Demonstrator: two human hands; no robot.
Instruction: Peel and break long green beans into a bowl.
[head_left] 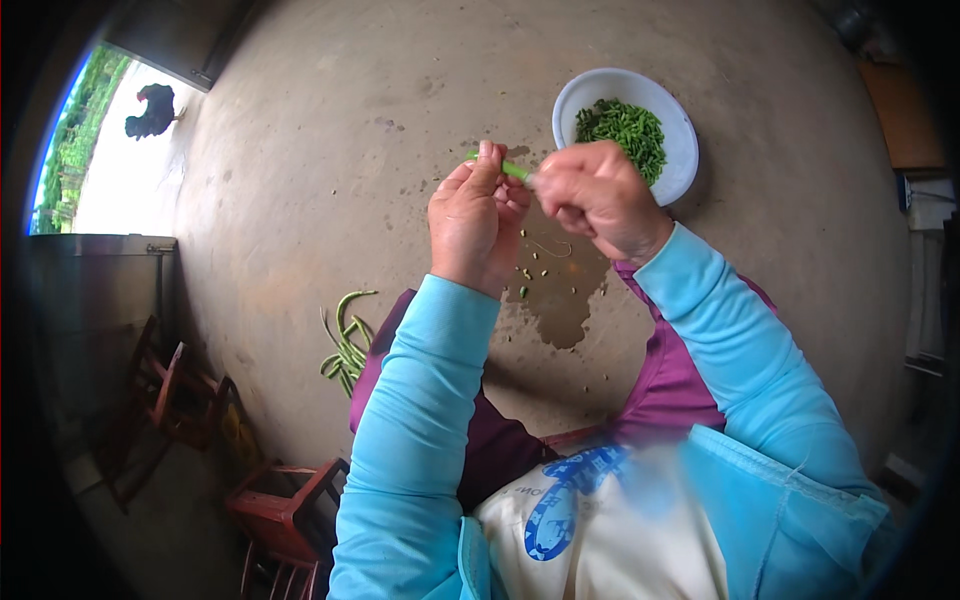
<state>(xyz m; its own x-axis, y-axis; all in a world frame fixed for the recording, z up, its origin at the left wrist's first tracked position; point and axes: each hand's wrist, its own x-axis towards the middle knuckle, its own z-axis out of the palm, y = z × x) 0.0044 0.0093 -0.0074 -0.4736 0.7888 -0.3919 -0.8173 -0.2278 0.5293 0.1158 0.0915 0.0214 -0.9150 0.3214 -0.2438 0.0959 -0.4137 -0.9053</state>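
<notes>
My left hand [478, 215] pinches a green bean [513, 169] in front of me, thumb upright. My right hand [595, 195] is closed on the bean's right end, its fingers curled. Just behind my right hand, a white plastic basin [681, 145] on the floor holds a heap of cut green bean pieces [615, 128]. A loose pile of long beans [348, 350] lies on the floor beside my left leg. Small scraps and strings [532, 273] lie on the damp patch below my hands.
Red wooden chairs [285, 485] stand at lower left, beside a metal door panel [105, 265]. A black chicken [152, 112] stands in the bright doorway at upper left. A wooden board [898, 115] and other objects line the right edge. Concrete floor [380, 60] surrounds me.
</notes>
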